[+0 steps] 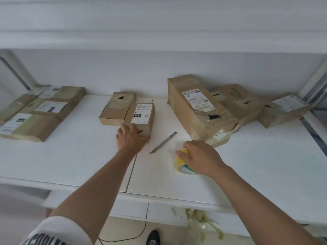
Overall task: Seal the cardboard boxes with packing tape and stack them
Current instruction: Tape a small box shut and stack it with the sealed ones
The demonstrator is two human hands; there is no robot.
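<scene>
Left hand [131, 137] is out on the white bench [79, 156], fingers curled over the near end of a small labelled box [141, 117], gripping it. That box lies flat, touching a second small box [117, 108] just behind and to the left of it.

Right hand [200, 159] sits on the tape roll [183, 165], fingers wrapped over the top of the yellow roll, which rests on the bench to the right of the small labelled box and nearer the person. Between the small labelled box and the tape roll lies a utility knife [163, 142], flat on the bench, blade end pointing toward the person, touching neither hand.

Right of the small labelled box, farther back, a big torn box [196, 106] sits tilted, with crumpled tape at its near corner just behind the right hand. Two more boxes [265, 106] lean behind and to the right of it. Far left of the small labelled box, a group of flat boxes [39, 110] lies together, labels up.

Below the bench edge, strips of used tape [200, 225] hang down, with a shoe [153, 237] on the floor.
</scene>
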